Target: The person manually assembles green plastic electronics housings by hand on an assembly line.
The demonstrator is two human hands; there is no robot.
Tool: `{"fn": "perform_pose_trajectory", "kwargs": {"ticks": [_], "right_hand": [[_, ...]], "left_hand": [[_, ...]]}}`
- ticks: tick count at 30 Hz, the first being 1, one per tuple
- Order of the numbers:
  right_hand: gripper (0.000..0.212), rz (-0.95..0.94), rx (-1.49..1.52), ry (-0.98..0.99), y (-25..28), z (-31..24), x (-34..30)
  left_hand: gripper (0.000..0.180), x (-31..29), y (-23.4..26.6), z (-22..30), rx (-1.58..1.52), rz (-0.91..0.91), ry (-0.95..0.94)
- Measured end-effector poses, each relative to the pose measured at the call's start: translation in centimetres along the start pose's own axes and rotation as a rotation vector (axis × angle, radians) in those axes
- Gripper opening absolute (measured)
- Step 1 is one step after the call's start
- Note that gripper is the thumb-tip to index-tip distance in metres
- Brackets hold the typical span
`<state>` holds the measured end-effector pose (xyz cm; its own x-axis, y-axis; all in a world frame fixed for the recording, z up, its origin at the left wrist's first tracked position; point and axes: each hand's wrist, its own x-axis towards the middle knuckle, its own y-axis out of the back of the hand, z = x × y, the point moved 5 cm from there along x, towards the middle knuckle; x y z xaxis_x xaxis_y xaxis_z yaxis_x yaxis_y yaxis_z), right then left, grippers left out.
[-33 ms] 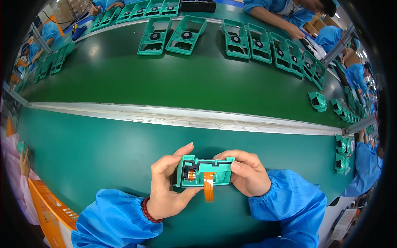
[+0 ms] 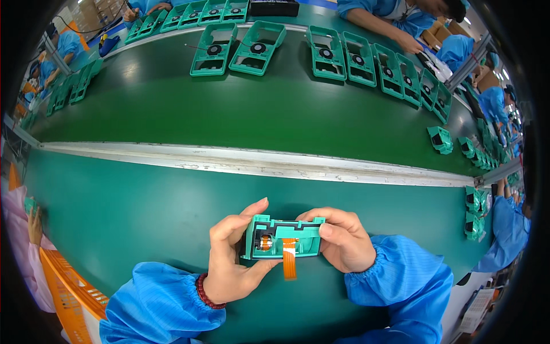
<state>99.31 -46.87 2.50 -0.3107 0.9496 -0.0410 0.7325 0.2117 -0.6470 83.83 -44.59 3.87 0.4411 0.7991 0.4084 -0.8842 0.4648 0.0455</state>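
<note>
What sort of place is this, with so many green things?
It looks like a factory assembly line. Matching green plastic frames with round black parts rest on a long dark-green work surface, people in blue work clothes are nearby, and the left hand and right hand hold a green plastic housing.

Green housing [image 2: 299, 232] partly covered by right thumb [image 2: 334, 234], its reverse side hidden, orange basket [image 2: 59, 284] left of left fingers [image 2: 227, 227] cut off
</note>
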Motion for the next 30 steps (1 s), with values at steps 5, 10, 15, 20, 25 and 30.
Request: {"fn": "perform_pose_trajectory", "kwargs": {"ticks": [5, 10, 15, 20, 25, 30], "right_hand": [[0.024, 0.166, -0.027, 0.005, 1.3, -0.1, 0.1], [0.028, 0.352, 0.106, -0.076, 1.8, -0.5, 0.3], [0.027, 0.359, 0.038, -0.050, 2.1, -1.1, 0.2], [0.028, 0.370, 0.022, -0.043, 2.2, -1.1, -0.1], [0.028, 0.340, 0.078, -0.043, 2.1, -1.2, 0.1], [0.028, 0.175, -0.132, 0.081, 0.5, -1.5, -1.0]], "left_hand": [[0.068, 0.3, -0.8, -0.5, -0.020, -0.057, 0.015], [0.068, 0.9, -0.6, -0.9, -0.365, 0.018, 0.301], [0.046, 0.6, -0.6, -1.6, -0.738, 0.082, 0.500], [0.040, 0.3, -0.8, -2.0, -0.640, 0.074, 0.475], [0.040, 0.6, -0.9, -1.9, -0.553, 0.074, 0.464], [0.070, 0.3, -1.0, -2.4, -0.410, 0.015, 0.388]]}}
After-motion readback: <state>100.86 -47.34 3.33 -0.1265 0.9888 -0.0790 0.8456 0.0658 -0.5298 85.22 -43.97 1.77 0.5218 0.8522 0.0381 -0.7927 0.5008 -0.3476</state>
